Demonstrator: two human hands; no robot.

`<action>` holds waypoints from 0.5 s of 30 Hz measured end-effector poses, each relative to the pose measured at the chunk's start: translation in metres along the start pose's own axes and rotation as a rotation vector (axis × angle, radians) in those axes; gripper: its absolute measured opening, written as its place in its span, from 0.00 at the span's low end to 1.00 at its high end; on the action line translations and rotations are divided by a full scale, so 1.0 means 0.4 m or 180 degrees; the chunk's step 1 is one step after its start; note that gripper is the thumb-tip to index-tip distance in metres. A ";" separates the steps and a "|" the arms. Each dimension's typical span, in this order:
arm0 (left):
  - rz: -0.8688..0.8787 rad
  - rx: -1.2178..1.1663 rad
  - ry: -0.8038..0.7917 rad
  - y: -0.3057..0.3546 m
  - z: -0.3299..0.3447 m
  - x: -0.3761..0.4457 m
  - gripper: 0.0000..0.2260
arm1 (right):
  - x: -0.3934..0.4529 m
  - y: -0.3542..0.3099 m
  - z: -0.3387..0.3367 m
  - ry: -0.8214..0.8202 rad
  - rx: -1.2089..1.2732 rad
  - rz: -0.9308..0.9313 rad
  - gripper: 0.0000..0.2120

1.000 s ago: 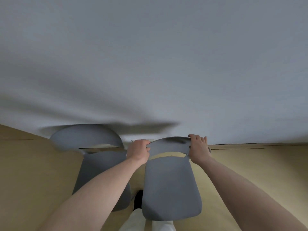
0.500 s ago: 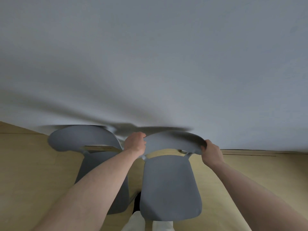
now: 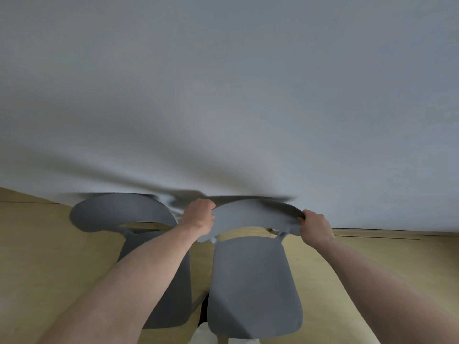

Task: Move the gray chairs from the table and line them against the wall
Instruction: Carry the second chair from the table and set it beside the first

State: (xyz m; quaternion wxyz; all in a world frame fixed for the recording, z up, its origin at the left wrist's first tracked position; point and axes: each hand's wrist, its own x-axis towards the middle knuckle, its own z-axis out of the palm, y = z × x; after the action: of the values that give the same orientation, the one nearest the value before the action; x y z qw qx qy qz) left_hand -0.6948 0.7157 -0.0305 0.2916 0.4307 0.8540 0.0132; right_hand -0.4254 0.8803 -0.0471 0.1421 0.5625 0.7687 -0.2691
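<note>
Head view: left hand [image 3: 199, 216] and right hand [image 3: 316, 227] grip the chair [image 3: 253, 281] backrest's ends, beside a second chair [image 3: 116, 212] at the wall [image 3: 223, 95].

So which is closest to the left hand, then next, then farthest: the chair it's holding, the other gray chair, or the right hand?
1. Held chair: left hand grips its backrest.
2. Other gray chair: just left.
3. Right hand: at the backrest's far right end.
</note>
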 end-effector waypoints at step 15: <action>-0.0178 0.0246 -0.0124 0.018 -0.034 -0.026 0.20 | -0.004 -0.005 -0.025 -0.0301 0.0103 -0.0188 0.10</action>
State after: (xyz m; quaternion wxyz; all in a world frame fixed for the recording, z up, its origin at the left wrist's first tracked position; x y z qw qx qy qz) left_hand -0.6919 0.7154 -0.0120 0.2916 0.4178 0.8597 -0.0364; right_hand -0.4261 0.8842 -0.0374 0.1612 0.5284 0.7730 -0.3118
